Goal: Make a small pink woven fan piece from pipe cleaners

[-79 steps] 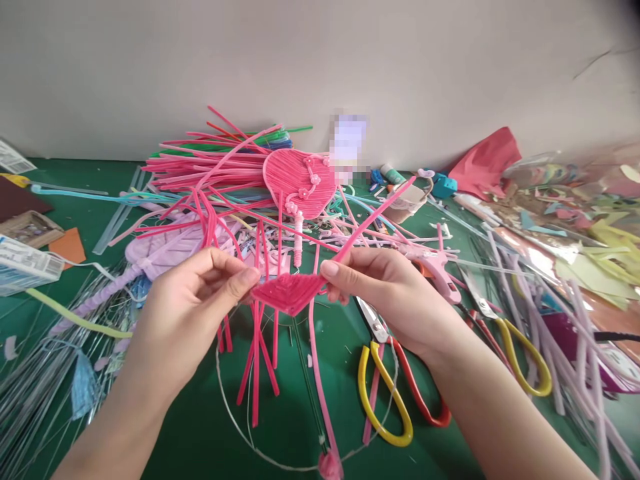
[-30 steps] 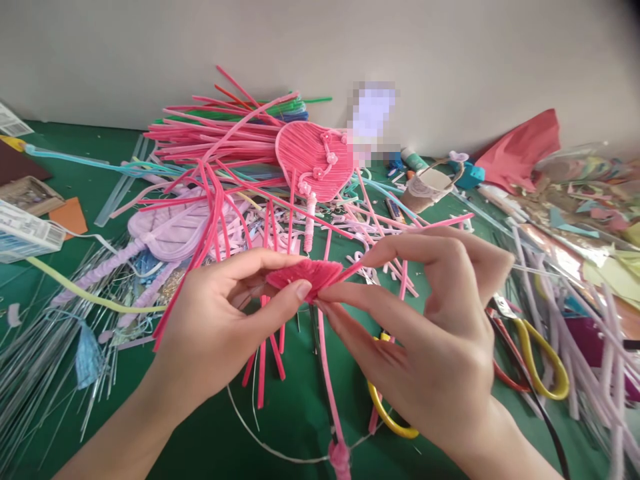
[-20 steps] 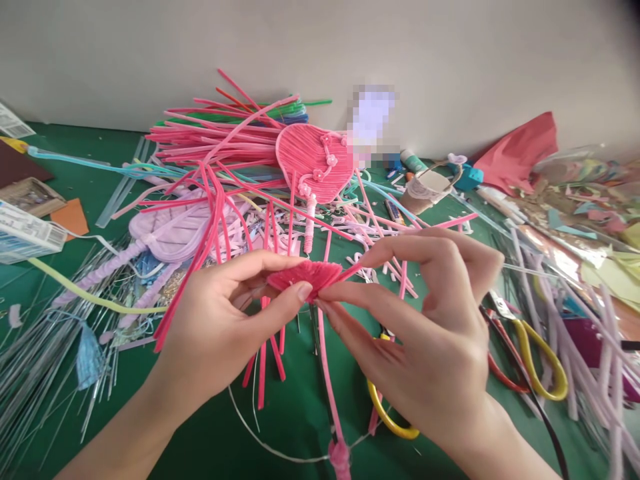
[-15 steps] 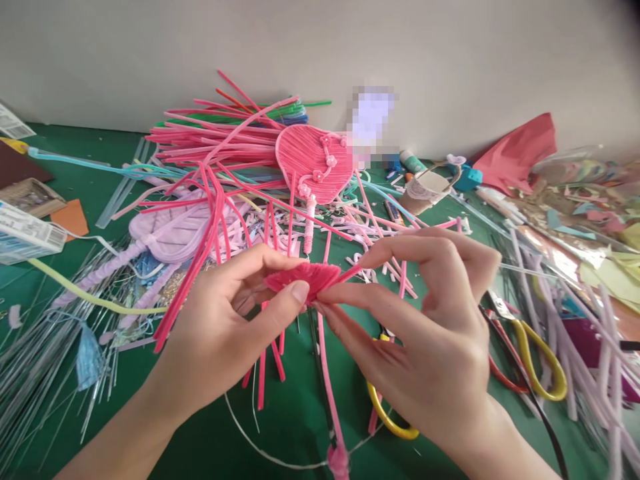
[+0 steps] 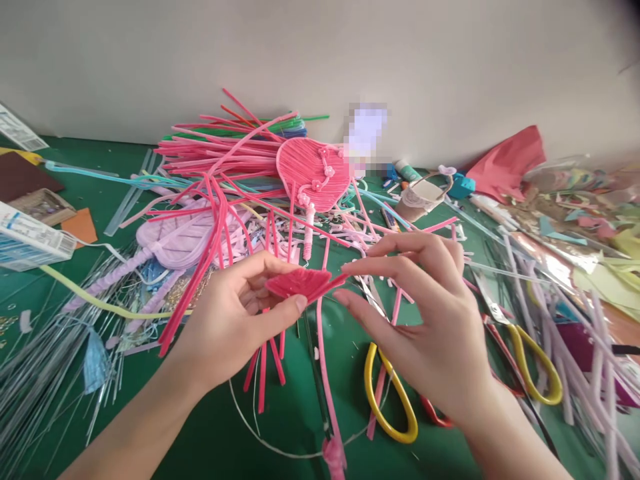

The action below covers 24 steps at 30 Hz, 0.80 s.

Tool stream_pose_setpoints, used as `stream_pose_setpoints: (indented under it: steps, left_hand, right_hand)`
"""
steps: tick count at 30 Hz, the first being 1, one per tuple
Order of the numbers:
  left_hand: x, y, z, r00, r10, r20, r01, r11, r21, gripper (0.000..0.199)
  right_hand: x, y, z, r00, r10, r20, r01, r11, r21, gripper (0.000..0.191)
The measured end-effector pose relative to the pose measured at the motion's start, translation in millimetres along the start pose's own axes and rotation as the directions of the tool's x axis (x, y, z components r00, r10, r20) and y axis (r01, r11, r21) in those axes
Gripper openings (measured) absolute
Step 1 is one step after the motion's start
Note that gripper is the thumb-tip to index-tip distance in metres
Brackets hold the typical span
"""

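Observation:
Between the thumb and fingers of my left hand (image 5: pixel 225 327) is a deep pink, fuzzy petal-shaped piece (image 5: pixel 295 284) made of pipe cleaners. Its narrow end points right, toward my right hand (image 5: pixel 430 327). There the index fingertip is at or just touching that end, while the thumb stands apart below it and the other fingers are spread. Behind the hands lies a pink fan-shaped piece (image 5: pixel 313 172) with small flowers and a wrapped handle. Loose pink pipe cleaners (image 5: pixel 187 293) lie beside my left hand. Yellow-handled scissors (image 5: pixel 371 383) rest under my right hand.
A bundle of pink pipe cleaners (image 5: pixel 215 150) lies at the back near the wall. Wires (image 5: pixel 55 373) and a lilac fan-shaped piece (image 5: pixel 175 240) are at left. More scissors (image 5: pixel 554 387), lilac pipe cleaners (image 5: pixel 600 363) and a small basket (image 5: pixel 420 200) are at right.
My right hand's thumb and index finger have parted from their pinch on the pink piece, and the hand has shifted slightly right. The view has tilted a little, showing more of the scissors.

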State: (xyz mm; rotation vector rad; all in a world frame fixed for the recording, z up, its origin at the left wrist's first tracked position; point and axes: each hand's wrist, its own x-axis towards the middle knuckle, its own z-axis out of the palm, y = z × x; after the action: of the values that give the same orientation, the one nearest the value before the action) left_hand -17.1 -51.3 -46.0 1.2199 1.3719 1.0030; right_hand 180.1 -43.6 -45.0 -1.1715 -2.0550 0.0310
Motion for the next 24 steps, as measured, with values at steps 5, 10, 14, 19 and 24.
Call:
stream_pose_setpoints:
  steps: [5, 10, 14, 19, 24]
  left_hand:
    - [3, -5, -2.8, 1.0, 0.01, 0.006, -0.01, 1.0, -0.025, 0.019]
    - [4, -5, -3.8, 0.999, 0.002, 0.033, 0.0, 0.998, -0.056, 0.023]
    - [1, -1, 0.4, 0.999, 0.039, -0.022, -0.04, 0.997, -0.06, 0.02]
    - [-3, 3, -0.9, 0.998, 0.066, -0.012, -0.067, 0.997, -0.037, 0.019]
    - [-6, 6, -5.4, 0.999, 0.044, 0.022, -0.041, 0.992, -0.123, 0.018]
  right_hand:
    - [0, 19, -6, 0.999, 0.026, 0.03, -0.028, 0.998, 0.061, 0.011]
    - [20, 37, -14, 0.976, -0.114, 0.184, 0.098, 0.99, 0.097, 0.011]
    - [41, 42, -18, 0.94, -0.164, 0.298, 0.112, 0.976, 0.184, 0.006]
    - [51, 37, -16, 0.936, -0.089, 0.342, -0.044, 0.931, 0.362, 0.006]
    - [43, 31, -11, 0.867, 0.095, 0.489, -0.398, 0.724, 0.564, 0.017]
